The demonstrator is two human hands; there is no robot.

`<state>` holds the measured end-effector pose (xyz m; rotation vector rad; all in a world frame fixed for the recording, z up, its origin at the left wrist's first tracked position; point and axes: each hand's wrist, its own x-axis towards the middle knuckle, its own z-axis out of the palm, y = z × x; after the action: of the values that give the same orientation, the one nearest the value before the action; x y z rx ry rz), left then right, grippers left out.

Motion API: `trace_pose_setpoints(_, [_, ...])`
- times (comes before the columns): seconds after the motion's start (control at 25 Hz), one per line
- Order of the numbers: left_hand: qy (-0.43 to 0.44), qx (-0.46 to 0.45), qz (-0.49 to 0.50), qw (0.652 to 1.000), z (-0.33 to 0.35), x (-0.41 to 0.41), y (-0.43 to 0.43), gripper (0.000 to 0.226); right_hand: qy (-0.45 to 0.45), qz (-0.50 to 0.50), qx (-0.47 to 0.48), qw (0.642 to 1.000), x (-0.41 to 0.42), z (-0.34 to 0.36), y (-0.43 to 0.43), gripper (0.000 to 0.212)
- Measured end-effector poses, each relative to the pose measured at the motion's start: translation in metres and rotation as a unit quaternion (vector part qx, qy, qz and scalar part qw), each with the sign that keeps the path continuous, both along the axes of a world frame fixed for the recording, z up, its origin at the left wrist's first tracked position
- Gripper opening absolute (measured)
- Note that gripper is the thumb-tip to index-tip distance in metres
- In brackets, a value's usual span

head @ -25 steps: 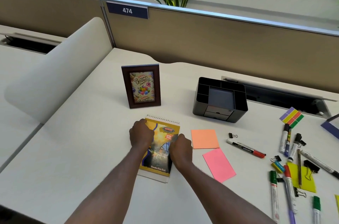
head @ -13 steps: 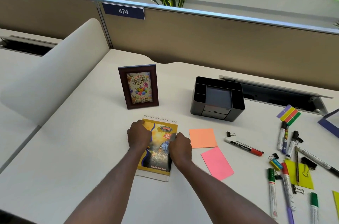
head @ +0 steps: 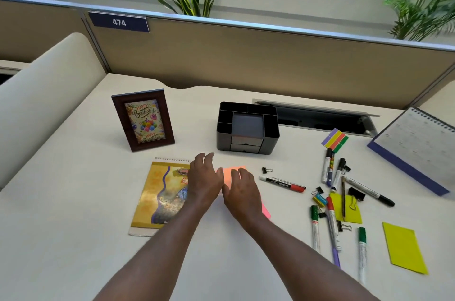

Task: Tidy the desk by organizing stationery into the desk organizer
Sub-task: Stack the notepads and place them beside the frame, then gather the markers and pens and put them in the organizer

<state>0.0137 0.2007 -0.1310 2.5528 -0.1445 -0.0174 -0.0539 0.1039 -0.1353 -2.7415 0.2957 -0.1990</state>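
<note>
Head view, looking down on a cream desk (head: 73,214).

- Left hand (head: 204,180), centre of frame: fingers spread and loose, gripping nothing. It hovers over the right edge of a spiral notebook (head: 160,199) with a yellow cover, which lies flat at centre left.
- Right hand (head: 242,192), just right of the left hand: fingers also apart and relaxed, nothing held. It covers most of an orange sticky-note pad (head: 234,171). A sliver of a pink sticky-note pad (head: 266,213) shows by the wrist. Cannot tell whether the fingertips touch the paper.
- Black desk organizer (head: 222,139), above the hands at upper centre. It stands upright with its compartments open to the top and two small drawers facing the camera. No stationery shows in it.
- Framed birthday card (head: 142,120), left of the organizer, leaning back.
- Right of the hands: a small binder clip (head: 266,170) and a red-capped marker (head: 283,183) lying flat.
- Right part of frame: a loose scatter of markers, clips and a pencil. It includes a black marker (head: 369,191), two green-capped markers (head: 314,226) and a purple pen (head: 335,255).
- Coloured sticky flags (head: 334,140) lie above that scatter. A yellow sticky-note pad (head: 403,247) lies at lower right.
- Desk calendar (head: 416,145) at the right edge.
</note>
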Motion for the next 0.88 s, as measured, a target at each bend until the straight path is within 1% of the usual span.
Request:
trace_pose_setpoints(0.36, [-0.015,0.01,-0.121,0.992,-0.006,-0.054,-0.104,0.046,0.003,-0.064,0.001,0.998,-0.057,0.001,-0.111,0.029])
trace_pose_setpoints(0.56, [-0.036,0.029,-0.2,0.979,-0.009,-0.073,-0.167,0.038,0.041,-0.113,-0.007,0.993,-0.085,0.002,-0.178,0.031])
trace_pose_setpoints(0.72, [-0.059,0.105,-0.277,0.953,-0.022,-0.076,-0.189,0.029,0.11,-0.139,0.034,0.984,-0.097,0.001,-0.207,0.036])
trace_pose_setpoints(0.88, [-0.11,0.174,-0.324,0.923,-0.036,-0.075,-0.192,0.01,0.162,-0.136,0.046,0.976,-0.098,0.0,-0.213,0.041])
